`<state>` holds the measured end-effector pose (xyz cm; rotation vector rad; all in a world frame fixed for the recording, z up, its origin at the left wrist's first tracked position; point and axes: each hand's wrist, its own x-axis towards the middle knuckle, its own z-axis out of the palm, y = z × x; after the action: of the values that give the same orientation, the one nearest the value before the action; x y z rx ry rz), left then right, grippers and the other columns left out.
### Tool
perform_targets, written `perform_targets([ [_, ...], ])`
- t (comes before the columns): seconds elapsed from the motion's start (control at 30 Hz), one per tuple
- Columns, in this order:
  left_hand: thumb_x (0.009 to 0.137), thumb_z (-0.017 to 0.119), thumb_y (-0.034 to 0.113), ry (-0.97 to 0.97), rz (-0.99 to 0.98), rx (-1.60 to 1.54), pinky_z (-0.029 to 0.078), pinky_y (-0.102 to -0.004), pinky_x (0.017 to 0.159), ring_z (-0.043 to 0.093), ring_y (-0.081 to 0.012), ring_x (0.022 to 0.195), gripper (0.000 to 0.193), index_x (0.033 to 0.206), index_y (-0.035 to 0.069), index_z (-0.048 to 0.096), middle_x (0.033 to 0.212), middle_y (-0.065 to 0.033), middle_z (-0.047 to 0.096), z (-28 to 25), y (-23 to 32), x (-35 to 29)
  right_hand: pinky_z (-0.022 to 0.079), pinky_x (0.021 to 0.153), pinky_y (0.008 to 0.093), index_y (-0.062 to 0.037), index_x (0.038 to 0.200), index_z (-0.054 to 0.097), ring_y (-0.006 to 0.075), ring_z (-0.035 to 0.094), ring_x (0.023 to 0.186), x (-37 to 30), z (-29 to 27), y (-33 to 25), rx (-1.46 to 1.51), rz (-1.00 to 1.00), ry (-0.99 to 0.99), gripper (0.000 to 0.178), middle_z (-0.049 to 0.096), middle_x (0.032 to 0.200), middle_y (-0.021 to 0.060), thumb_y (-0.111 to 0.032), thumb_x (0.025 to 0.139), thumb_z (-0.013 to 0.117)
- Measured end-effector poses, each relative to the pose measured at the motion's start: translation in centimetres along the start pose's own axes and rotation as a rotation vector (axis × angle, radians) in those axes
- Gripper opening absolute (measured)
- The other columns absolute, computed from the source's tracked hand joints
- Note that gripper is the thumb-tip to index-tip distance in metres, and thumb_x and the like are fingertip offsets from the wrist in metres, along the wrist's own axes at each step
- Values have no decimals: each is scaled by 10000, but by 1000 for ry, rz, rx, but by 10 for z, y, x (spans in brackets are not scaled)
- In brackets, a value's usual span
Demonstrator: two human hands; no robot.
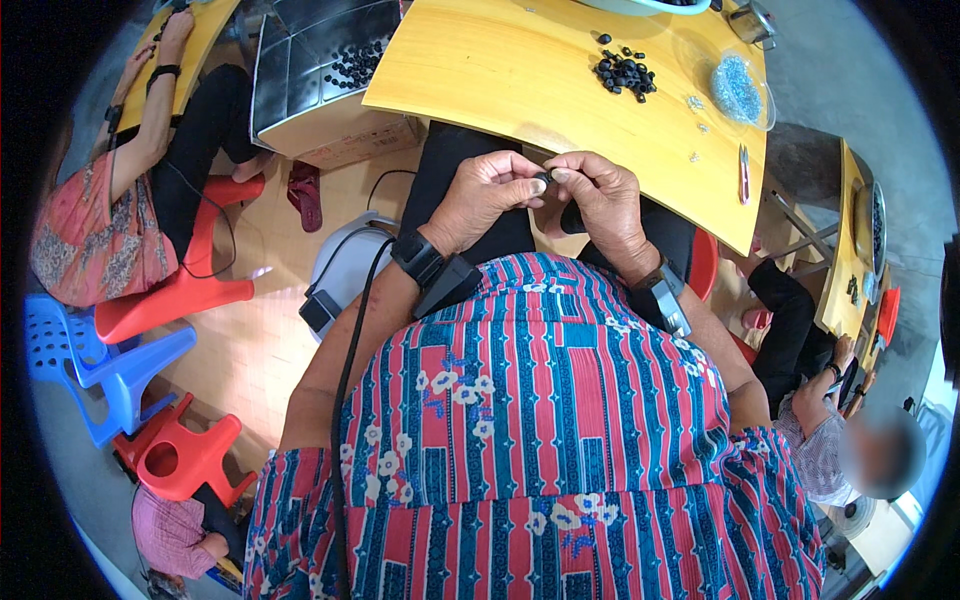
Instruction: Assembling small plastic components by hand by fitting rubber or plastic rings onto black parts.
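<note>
Over the near edge of the yellow table point(500, 70), my left hand point(485, 200) and my right hand point(603, 198) meet fingertip to fingertip. Both are closed in a pinch on a small round black piece point(544, 178), partly hidden by my thumbs and fingers. Farther back on the tabletop lies a pile of similar small black pieces point(626, 76). To its right is a clear round tub point(737, 92) of tiny light-blue bits, with a few tiny pale bits point(695, 103) beside it. A slim tool with reddish handles point(744, 176), perhaps tweezers or snips, rests near the right edge.
Left of the table stands a cardboard box point(345, 140) with a dark lining and several black pieces inside. A metal cup point(750, 24) is at the far right corner. Red stools point(190, 450) and a blue stool point(110, 360) stand left. Other people sit at both sides.
</note>
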<state>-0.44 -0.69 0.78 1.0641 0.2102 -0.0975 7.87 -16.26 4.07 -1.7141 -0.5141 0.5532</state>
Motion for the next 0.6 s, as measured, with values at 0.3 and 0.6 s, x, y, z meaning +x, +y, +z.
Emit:
perform_targets([
  [0.3, 875, 615, 122, 1, -29, -14, 512, -224, 748, 615, -100, 787, 153, 988, 20, 595, 871, -33, 620, -2, -3, 1, 485, 607, 220, 10, 905, 655, 86, 586, 658, -2, 2, -1, -88, -79, 33, 90, 640, 768, 64, 5, 825, 615],
  [0.6, 881, 601, 107, -7, -59, -58, 525, -249, 772, 604, -93, 770, 133, 983, 23, 593, 846, -24, 607, -4, -5, 2, 486, 612, 232, -21, 910, 661, 100, 590, 661, -2, 4, 5, -193, -163, 72, 106, 636, 781, 68, 3, 811, 633],
])
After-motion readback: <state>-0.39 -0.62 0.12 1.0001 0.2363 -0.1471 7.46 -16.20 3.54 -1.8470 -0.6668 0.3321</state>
